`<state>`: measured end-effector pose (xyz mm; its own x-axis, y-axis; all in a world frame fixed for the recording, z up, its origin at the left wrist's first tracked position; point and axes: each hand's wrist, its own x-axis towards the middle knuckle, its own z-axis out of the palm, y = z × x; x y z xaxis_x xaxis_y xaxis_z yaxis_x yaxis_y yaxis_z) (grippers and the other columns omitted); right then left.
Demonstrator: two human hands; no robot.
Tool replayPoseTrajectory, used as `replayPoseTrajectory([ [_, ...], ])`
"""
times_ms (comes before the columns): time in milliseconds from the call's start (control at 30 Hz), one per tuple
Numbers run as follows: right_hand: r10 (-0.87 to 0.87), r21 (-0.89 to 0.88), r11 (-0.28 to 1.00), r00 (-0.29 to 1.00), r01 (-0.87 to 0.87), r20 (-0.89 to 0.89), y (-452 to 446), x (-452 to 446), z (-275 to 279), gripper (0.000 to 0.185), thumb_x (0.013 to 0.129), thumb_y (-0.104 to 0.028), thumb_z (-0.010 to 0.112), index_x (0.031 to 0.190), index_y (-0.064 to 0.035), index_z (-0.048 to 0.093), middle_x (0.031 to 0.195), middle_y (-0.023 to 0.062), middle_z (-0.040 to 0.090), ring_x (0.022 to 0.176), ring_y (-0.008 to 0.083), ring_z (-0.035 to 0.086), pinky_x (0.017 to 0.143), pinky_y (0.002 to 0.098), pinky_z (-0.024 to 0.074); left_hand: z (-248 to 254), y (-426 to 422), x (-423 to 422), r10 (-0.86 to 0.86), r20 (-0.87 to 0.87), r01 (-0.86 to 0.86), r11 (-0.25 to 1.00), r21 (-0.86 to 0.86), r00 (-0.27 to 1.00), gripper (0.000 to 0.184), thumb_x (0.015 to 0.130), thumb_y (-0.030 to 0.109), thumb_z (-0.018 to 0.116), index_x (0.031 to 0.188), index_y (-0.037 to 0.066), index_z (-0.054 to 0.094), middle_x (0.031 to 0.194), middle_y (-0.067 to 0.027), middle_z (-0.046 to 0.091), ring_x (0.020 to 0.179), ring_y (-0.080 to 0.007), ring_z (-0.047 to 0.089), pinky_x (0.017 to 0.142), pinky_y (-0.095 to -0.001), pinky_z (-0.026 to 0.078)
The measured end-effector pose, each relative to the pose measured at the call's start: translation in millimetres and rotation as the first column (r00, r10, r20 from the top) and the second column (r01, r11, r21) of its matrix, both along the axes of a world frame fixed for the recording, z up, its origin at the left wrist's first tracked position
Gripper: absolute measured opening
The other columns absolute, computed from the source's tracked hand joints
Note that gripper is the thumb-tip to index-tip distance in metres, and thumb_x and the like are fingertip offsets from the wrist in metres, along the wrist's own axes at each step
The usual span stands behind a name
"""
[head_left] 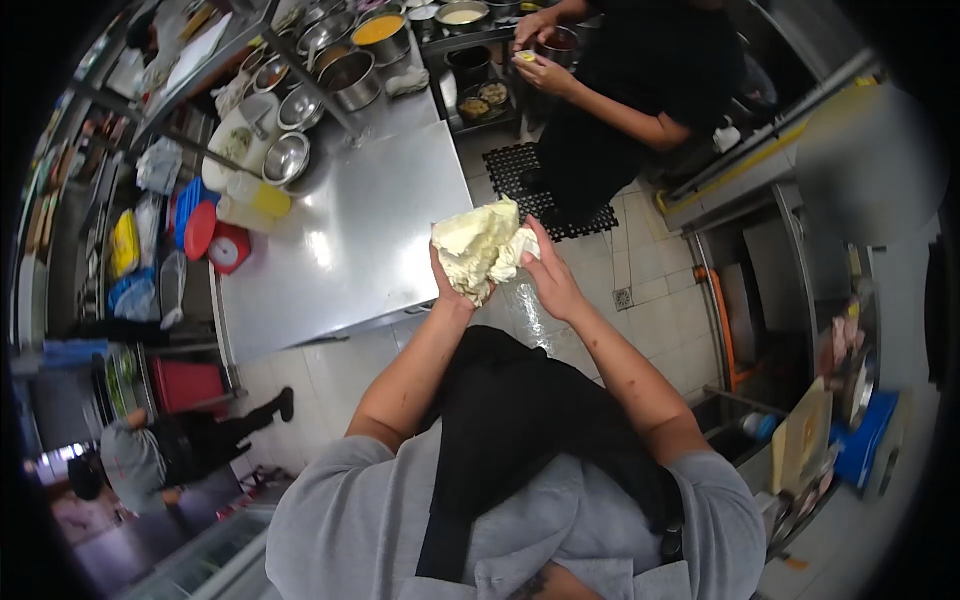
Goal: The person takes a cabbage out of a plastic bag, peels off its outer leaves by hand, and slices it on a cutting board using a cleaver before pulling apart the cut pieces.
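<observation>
In the middle of the head view, a pale yellow, crumpled, lumpy mass point(478, 240) is held up in front of my apron. Whether it is dough, a leafy vegetable or cloth I cannot tell. My left hand point(453, 278) wraps around its left side and underside, most fingers hidden behind it. On the right, my right hand point(552, 272) has fingers and thumb closed on a whiter, folded part point(513, 255) of the mass. Both hands are above the floor, just off the near right corner of the steel table point(370, 230).
On the table's left stand a red scale point(229, 248), squeeze bottles point(258, 195) and a steel bowl point(287, 158). Pots, including one of orange liquid point(379, 30), crowd the back. A co-worker in black point(640, 90) stands on a mat ahead right. Another person point(150, 455) is at far left.
</observation>
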<state>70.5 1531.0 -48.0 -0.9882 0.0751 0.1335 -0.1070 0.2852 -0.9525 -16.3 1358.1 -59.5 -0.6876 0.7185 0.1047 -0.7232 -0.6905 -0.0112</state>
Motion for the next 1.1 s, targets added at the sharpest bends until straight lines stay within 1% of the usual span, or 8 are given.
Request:
replayPoseTrajectory([
  [333, 0.267, 0.134, 0.957, 0.962, -0.258, -0.062, 1.8, -103.4, 2.9, 0.057, 0.108, -0.024, 0.048, 0.155, 0.0074, 0.037, 0.155, 0.0248, 0.044, 0.145, 0.0360, 0.044, 0.120, 0.0389, 0.0326, -10.4, -8.0, -37.0, 0.566, 0.177, -0.531, 0.821, -0.212, 0.805, 0.083, 0.097, 0.070, 0.045, 0.150, 0.006, 0.051, 0.152, -0.0167, 0.056, 0.137, -0.0389, 0.055, 0.105, -0.0524, 0.055],
  [400, 0.329, -0.075, 0.941, 0.944, -0.330, -0.019, 1.2, -125.9, 6.6, 0.056, 0.108, -0.021, 0.047, 0.157, 0.0043, 0.036, 0.155, 0.0247, 0.045, 0.143, 0.0339, 0.046, 0.118, 0.0377, 0.0361, -18.0, -16.3, -53.4, 0.586, 0.197, -0.559, 0.810, -0.178, 0.786, 0.083, 0.096, 0.070, 0.047, 0.150, 0.007, 0.052, 0.152, -0.0152, 0.055, 0.138, -0.0390, 0.055, 0.104, -0.0536, 0.056],
  [467, 0.367, -0.037, 0.929, 0.930, -0.368, -0.030, -3.9, -144.4, -1.1, 0.055, 0.108, -0.020, 0.046, 0.158, 0.0022, 0.037, 0.155, 0.0207, 0.046, 0.141, 0.0306, 0.048, 0.115, 0.0355, 0.0393, -24.3, -23.1, -64.5, 0.526, 0.083, -0.530, 0.848, 0.030, 0.846, 0.085, 0.095, 0.071, 0.050, 0.150, 0.006, 0.051, 0.153, -0.0149, 0.054, 0.136, -0.0398, 0.055, 0.105, -0.0572, 0.054],
  [533, 0.441, -0.354, 0.854, 0.891, -0.382, 0.103, -10.4, -163.4, -5.3, 0.053, 0.109, -0.021, 0.043, 0.157, 0.0002, 0.038, 0.150, 0.0145, 0.053, 0.135, 0.0260, 0.054, 0.112, 0.0352, 0.0422, -25.0, -24.0, -78.4, 0.577, 0.137, -0.583, 0.813, 0.003, 0.805, 0.087, 0.094, 0.071, 0.051, 0.151, 0.006, 0.049, 0.155, -0.0166, 0.051, 0.137, -0.0405, 0.054, 0.103, -0.0591, 0.055],
  [567, 0.453, -0.348, 0.851, 0.886, -0.394, 0.105, -17.3, -173.2, -4.6, 0.053, 0.109, -0.021, 0.043, 0.157, 0.0002, 0.038, 0.150, 0.0145, 0.053, 0.135, 0.0260, 0.054, 0.112, 0.0352, 0.0422, -22.4, -26.5, -88.4, 0.536, 0.089, -0.544, 0.832, 0.115, 0.839, 0.088, 0.094, 0.071, 0.050, 0.152, 0.005, 0.048, 0.156, -0.0179, 0.050, 0.139, -0.0428, 0.051, 0.104, -0.0593, 0.054],
  [633, 0.497, -0.672, 0.710, 0.826, -0.210, 0.267, -28.8, -180.3, -4.8, 0.052, 0.110, -0.023, 0.041, 0.158, -0.0046, 0.039, 0.141, 0.0093, 0.058, 0.126, 0.0197, 0.058, 0.108, 0.0351, 0.0456, -18.2, -26.8, -99.1, 0.512, 0.047, -0.509, 0.833, 0.218, 0.858, 0.089, 0.094, 0.071, 0.049, 0.153, 0.005, 0.046, 0.157, -0.0193, 0.048, 0.142, -0.0451, 0.048, 0.105, -0.0595, 0.053],
  [800, 0.539, -0.714, 0.680, 0.774, -0.166, 0.333, -47.7, -206.5, -2.5, 0.047, 0.111, -0.026, 0.039, 0.154, -0.0087, 0.044, 0.136, 0.0067, 0.060, 0.121, 0.0162, 0.059, 0.106, 0.0356, 0.0465, -16.9, -31.1, -122.3, 0.587, 0.153, -0.606, 0.764, 0.220, 0.795, 0.094, 0.093, 0.074, 0.048, 0.155, 0.004, 0.045, 0.158, -0.0218, 0.045, 0.145, -0.0541, 0.039, 0.117, -0.0609, 0.041],
  [1100, 0.307, -0.573, 0.816, 0.901, -0.083, 0.306, -101.6, -233.3, -32.1, 0.058, 0.112, -0.035, 0.038, 0.159, -0.0017, 0.035, 0.145, 0.0160, 0.056, 0.134, 0.0249, 0.052, 0.114, 0.0328, 0.0373, -23.3, -26.6, -149.1, 0.801, 0.069, -0.760, 0.588, -0.276, 0.595, 0.080, 0.097, 0.065, 0.047, 0.148, 0.003, 0.051, 0.147, -0.0174, 0.058, 0.131, -0.0367, 0.058, 0.112, -0.0481, 0.048],
])
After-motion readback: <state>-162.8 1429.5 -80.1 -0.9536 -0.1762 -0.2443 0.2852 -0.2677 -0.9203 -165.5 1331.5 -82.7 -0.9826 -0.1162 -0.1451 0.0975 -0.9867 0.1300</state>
